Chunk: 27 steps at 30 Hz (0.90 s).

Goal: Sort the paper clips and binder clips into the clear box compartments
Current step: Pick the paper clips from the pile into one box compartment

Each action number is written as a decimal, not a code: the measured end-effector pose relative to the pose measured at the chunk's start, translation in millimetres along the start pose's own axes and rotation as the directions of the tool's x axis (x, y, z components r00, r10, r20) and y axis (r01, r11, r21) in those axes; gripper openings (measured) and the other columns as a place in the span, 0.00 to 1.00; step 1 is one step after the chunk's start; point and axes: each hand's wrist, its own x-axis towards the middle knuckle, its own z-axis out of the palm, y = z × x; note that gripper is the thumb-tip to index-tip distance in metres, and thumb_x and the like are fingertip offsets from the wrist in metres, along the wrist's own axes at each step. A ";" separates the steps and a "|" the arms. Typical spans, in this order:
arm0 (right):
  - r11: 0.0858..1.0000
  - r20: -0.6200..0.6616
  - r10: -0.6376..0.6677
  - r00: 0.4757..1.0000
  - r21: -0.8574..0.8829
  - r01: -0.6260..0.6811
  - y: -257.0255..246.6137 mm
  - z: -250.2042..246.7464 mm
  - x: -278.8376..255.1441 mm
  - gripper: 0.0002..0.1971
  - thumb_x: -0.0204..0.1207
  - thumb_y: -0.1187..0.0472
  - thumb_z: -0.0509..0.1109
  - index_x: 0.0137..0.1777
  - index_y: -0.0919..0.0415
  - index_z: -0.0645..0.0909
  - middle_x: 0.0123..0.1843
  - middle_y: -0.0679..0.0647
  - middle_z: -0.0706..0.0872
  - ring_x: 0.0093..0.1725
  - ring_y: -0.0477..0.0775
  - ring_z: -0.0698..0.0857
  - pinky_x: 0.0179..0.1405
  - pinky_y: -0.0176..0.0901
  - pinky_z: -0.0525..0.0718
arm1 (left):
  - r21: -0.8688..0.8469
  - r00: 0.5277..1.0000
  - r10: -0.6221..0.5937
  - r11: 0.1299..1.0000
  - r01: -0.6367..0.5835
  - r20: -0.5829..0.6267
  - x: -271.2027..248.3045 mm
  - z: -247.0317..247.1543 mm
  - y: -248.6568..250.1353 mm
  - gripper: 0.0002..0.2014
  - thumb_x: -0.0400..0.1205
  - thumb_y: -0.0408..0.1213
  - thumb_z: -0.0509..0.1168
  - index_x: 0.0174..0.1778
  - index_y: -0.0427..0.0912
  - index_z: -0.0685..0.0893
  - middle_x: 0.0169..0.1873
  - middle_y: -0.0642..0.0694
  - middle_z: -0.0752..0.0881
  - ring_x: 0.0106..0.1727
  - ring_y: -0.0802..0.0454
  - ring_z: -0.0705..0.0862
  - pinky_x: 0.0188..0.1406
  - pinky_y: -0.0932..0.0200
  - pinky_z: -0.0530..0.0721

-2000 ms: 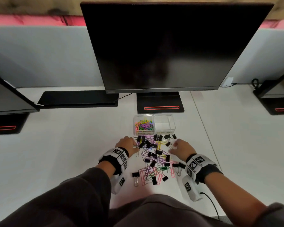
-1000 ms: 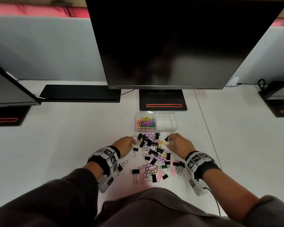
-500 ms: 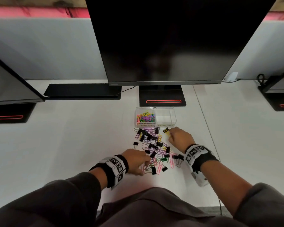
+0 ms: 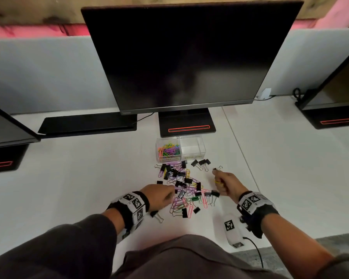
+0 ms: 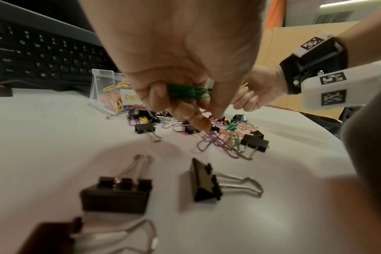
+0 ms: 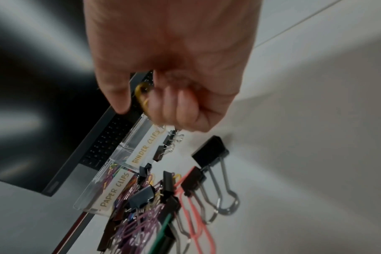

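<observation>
A clear two-compartment box (image 4: 201, 146) stands in front of the monitor base; its left half holds coloured paper clips (image 4: 168, 151), its right half looks empty. Labels read PAPER CLIPS (image 6: 114, 192) and BINDER CLIPS (image 6: 145, 148). A mixed pile of clips (image 4: 186, 187) lies on the white desk in front of the box. My left hand (image 4: 161, 196) sits at the pile's left edge and grips green paper clips (image 5: 188, 91). To the right of the pile, my right hand (image 4: 227, 183) is curled round a yellow paper clip (image 6: 142, 98).
A dark monitor (image 4: 187, 55) on a black base (image 4: 186, 125) rises behind the box. A keyboard (image 4: 87, 122) lies at back left. Other monitors stand at both desk sides. Loose black binder clips (image 5: 118, 195) lie close to my left wrist. A cable (image 4: 256, 252) trails off the front edge.
My left hand came back from the pile's far left to its near left side and shifted slightly forward. My right hand moved from just below the box down and right, now holding a yellow clip.
</observation>
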 end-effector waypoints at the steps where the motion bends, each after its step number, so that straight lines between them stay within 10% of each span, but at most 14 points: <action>1: 0.998 -0.044 -0.019 0.999 -0.060 0.016 1.7 -0.7 0.9 0.21 0.79 0.63 0.64 0.24 0.55 0.62 0.17 0.47 0.64 0.15 0.44 0.61 0.14 0.32 0.61 | -0.024 0.999 -0.028 0.999 0.029 0.015 -1.1 -1.8 -2.2 0.11 0.86 0.41 0.53 0.61 0.42 0.74 0.50 0.41 0.84 0.43 0.50 0.75 0.43 0.58 0.70; 5: 0.997 0.027 -0.038 0.999 -0.066 0.040 6.6 1.5 -1.6 0.10 0.80 0.68 0.62 0.38 0.58 0.70 0.22 0.52 0.68 0.14 0.44 0.67 0.16 0.32 0.73 | -0.094 0.993 -0.089 0.991 0.096 0.079 -2.4 -1.1 -6.0 0.22 0.86 0.33 0.48 0.78 0.48 0.62 0.54 0.36 0.83 0.50 0.40 0.82 0.53 0.51 0.79; 8: 0.998 0.075 -0.038 0.996 0.053 0.034 4.1 6.3 -5.3 0.08 0.83 0.70 0.55 0.54 0.59 0.73 0.30 0.55 0.77 0.16 0.43 0.77 0.19 0.34 0.82 | -0.139 0.992 -0.116 0.983 0.121 0.043 -1.7 2.5 -8.1 0.22 0.84 0.26 0.47 0.73 0.45 0.68 0.40 0.44 0.80 0.41 0.43 0.79 0.40 0.55 0.76; 10: 0.981 0.020 -0.095 0.995 -0.165 0.097 3.5 9.2 -4.9 0.07 0.83 0.67 0.56 0.51 0.62 0.76 0.31 0.53 0.74 0.17 0.39 0.74 0.20 0.32 0.76 | -0.138 0.990 -0.138 0.981 0.134 -0.024 -2.7 2.0 -6.9 0.16 0.85 0.31 0.49 0.67 0.43 0.72 0.31 0.51 0.73 0.35 0.48 0.75 0.35 0.58 0.72; 15: 0.596 0.047 -0.158 0.986 -0.792 0.133 5.8 11.0 -10.3 0.12 0.74 0.51 0.71 0.45 0.57 0.73 0.34 0.44 0.75 0.32 0.41 0.73 0.29 0.34 0.67 | 0.104 0.993 -0.110 0.988 0.114 -0.046 -0.6 5.3 2.6 0.22 0.80 0.57 0.59 0.61 0.43 0.76 0.51 0.44 0.86 0.55 0.44 0.84 0.54 0.55 0.78; 23: 0.440 -0.038 -0.217 0.976 -0.896 0.063 3.5 9.5 -17.4 0.15 0.77 0.53 0.66 0.58 0.59 0.71 0.32 0.44 0.74 0.36 0.52 0.77 0.27 0.36 0.67 | 0.097 0.976 -0.188 0.975 0.198 -0.107 11.3 11.7 -6.7 0.17 0.85 0.48 0.54 0.59 0.40 0.78 0.57 0.43 0.85 0.59 0.43 0.83 0.57 0.52 0.80; 27: 0.262 0.038 -0.172 0.984 -0.962 0.083 19.4 30.1 -25.6 0.17 0.76 0.46 0.64 0.56 0.59 0.74 0.53 0.52 0.85 0.50 0.55 0.83 0.42 0.40 0.73 | 0.109 0.978 -0.189 0.974 0.199 -0.091 12.2 14.3 -0.3 0.23 0.80 0.54 0.59 0.63 0.40 0.76 0.57 0.44 0.85 0.58 0.44 0.83 0.58 0.52 0.80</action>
